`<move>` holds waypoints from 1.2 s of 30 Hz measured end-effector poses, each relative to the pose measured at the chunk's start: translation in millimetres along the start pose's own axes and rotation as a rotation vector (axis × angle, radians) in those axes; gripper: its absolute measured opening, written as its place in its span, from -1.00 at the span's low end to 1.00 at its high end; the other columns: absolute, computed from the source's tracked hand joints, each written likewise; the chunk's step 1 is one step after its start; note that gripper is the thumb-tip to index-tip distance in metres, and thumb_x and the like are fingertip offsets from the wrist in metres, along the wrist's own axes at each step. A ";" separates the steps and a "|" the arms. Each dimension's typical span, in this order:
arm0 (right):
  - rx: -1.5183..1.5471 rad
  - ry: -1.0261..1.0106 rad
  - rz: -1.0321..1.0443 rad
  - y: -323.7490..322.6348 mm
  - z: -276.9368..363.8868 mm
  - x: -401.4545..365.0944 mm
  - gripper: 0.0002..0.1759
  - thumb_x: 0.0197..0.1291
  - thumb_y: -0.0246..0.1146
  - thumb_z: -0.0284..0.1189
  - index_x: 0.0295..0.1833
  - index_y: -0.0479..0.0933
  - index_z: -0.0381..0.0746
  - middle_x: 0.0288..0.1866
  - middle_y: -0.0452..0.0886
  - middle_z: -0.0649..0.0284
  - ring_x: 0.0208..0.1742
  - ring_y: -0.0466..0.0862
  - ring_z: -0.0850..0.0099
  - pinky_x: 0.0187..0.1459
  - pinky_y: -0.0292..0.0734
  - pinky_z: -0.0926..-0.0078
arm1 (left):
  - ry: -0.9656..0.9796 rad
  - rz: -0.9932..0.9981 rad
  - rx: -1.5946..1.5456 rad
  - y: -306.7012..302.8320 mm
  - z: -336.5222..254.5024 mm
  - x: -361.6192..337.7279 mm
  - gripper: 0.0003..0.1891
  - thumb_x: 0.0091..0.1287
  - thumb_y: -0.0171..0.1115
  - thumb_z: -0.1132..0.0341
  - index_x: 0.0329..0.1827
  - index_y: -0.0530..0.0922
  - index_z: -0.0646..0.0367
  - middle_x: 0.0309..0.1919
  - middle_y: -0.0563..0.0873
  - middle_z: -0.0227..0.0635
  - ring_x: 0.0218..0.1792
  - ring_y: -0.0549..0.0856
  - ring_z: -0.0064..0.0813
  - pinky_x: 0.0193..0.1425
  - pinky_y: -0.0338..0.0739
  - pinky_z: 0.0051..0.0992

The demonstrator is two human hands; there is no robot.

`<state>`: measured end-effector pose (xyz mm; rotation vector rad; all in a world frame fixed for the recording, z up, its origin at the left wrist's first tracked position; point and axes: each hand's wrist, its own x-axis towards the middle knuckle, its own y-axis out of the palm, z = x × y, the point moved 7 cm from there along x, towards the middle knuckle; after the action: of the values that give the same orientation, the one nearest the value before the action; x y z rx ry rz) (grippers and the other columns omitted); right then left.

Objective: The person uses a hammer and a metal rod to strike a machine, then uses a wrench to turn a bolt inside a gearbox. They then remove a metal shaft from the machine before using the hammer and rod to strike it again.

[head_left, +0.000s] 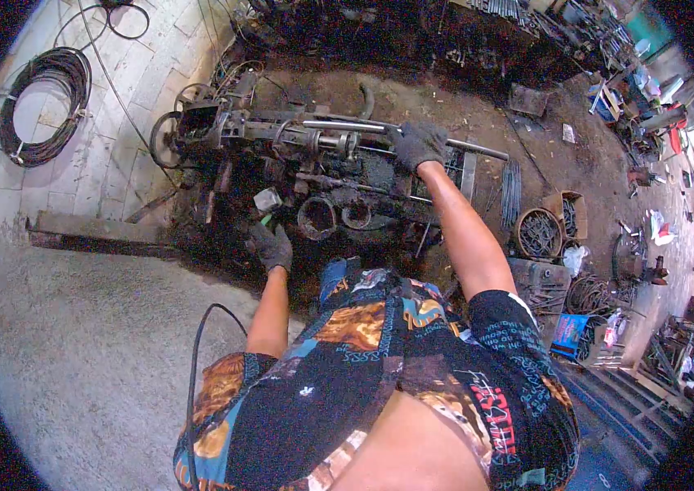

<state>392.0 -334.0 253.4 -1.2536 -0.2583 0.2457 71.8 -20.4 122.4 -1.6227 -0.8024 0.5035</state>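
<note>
My right hand [420, 146], in a dark grey work glove, is closed around a long bare metal rod. The rod [478, 149] sticks out on both sides of the fist and lies along the top of a greasy machine [314, 143]. Lower and to the left, my left hand [271, 247], gloved alike, has its fingers bent by a small green piece [266, 219] below a pale box [267, 199]. What those fingers grip is too dark to make out. Two round metal openings, one of them a wide pipe end [316, 218], sit between the hands.
A bundle of thin rods [511, 194] lies right of the machine, near a round basket [539, 232] and a cardboard box [566, 214] of metal parts. Coiled cable [44, 106] rests on the pale floor at left. A metal beam [101, 229] juts from the machine's left side.
</note>
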 end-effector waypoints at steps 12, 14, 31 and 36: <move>0.000 0.050 0.093 -3.3 -6.4 1.3 -0.42 0.26 0.03 0.10 -0.14 0.70 -0.17 -0.07 0.69 -0.03 -0.02 0.65 -0.03 -0.03 0.47 0.02 | -0.120 0.220 0.048 13.0 5.0 3.5 -0.21 0.40 0.04 -0.05 0.46 0.18 0.50 0.50 0.18 0.18 0.55 0.11 0.04 0.61 -0.21 0.04; -0.013 0.059 0.129 -5.0 -4.2 1.4 -0.42 0.26 0.03 0.10 -0.15 0.70 -0.17 -0.08 0.69 -0.04 -0.03 0.66 -0.03 -0.03 0.47 0.02 | -0.081 0.136 0.145 58.8 32.3 -1.7 -0.23 0.40 0.04 -0.02 0.46 0.19 0.46 0.52 0.14 0.15 0.56 0.07 0.04 0.61 -0.20 0.03; 0.005 -0.040 -0.026 -5.9 7.6 1.7 -0.43 0.26 0.05 0.13 -0.32 0.67 -0.15 -0.28 0.67 -0.01 -0.20 0.63 -0.02 -0.17 0.41 0.00 | -0.039 0.307 0.064 208.9 130.5 53.5 -0.45 0.37 0.06 0.10 0.38 0.40 0.16 0.48 0.27 -0.01 0.50 0.22 -0.08 0.52 0.15 -0.10; -0.029 0.009 0.010 4.1 2.5 4.4 -0.43 0.26 0.06 0.13 -0.32 0.67 -0.15 -0.33 0.66 -0.02 -0.21 0.62 -0.02 -0.16 0.40 0.01 | 0.092 0.418 0.053 253.7 106.4 60.5 -0.48 0.37 0.05 0.10 0.35 0.43 0.14 0.44 0.33 0.01 0.46 0.29 -0.08 0.49 0.21 -0.10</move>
<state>395.1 -329.1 250.5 -1.2846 -0.2481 0.2456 94.1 79.2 -140.2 -1.7560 -0.3752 0.7311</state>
